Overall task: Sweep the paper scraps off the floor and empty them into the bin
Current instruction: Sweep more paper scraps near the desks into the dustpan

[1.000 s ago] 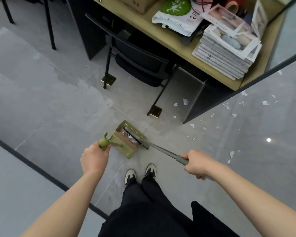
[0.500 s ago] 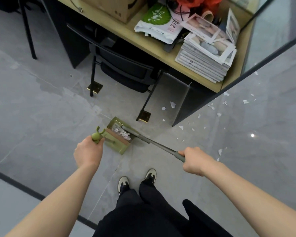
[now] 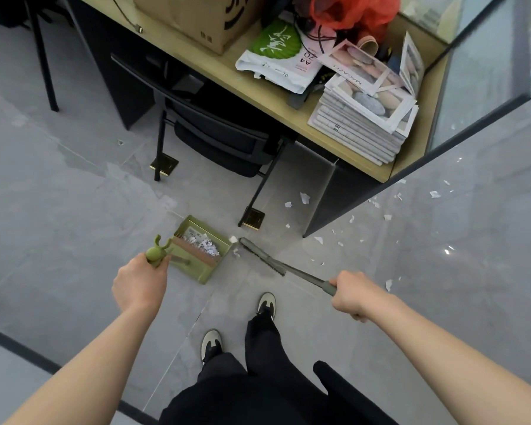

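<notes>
A green dustpan (image 3: 196, 269) rests on the grey floor in front of my feet, with white paper scraps (image 3: 204, 243) inside it. My left hand (image 3: 138, 283) grips the green top of its handle (image 3: 157, 252). My right hand (image 3: 354, 294) grips the grey broom handle; the broom head (image 3: 261, 255) lies on the floor just right of the pan's mouth. Two small scraps (image 3: 234, 245) sit between brush and pan. More loose scraps (image 3: 304, 197) lie scattered by the desk leg and further right (image 3: 387, 217). No bin is in view.
A wooden desk (image 3: 288, 116) piled with magazines, a cardboard box and bags stands ahead. A black chair (image 3: 224, 139) is tucked under it, its feet close to the pan. A glass partition (image 3: 478, 96) with a dark frame runs on the right. My shoes (image 3: 265, 303) stand behind the broom.
The broom head has pulled back out of the dustpan to the floor on its right. My view has shifted toward the desk; the pan stays in my left hand.
</notes>
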Tool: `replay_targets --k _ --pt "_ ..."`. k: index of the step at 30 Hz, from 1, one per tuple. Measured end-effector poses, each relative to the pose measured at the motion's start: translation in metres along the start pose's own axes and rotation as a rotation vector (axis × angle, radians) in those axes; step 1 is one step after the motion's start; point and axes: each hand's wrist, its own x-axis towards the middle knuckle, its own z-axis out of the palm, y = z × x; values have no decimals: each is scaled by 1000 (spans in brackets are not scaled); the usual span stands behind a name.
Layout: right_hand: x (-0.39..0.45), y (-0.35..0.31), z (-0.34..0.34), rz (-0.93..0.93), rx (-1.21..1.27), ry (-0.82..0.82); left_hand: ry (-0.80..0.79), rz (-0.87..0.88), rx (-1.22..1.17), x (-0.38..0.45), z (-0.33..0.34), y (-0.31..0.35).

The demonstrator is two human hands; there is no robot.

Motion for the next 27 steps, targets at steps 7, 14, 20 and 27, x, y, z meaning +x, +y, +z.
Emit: replay_targets --k 7,14,20,27 --pt "47 -5 -46 140 336 -5 3 -16 16 5 -1 13" --pt "134 1 -112 305 740 -19 38 -70 68 1 -4 42" --pt "205 15 -149 204 595 17 114 -115 111 -2 4 66" --pt "260 17 -186 212 721 69 118 -205 131 -6 19 106"
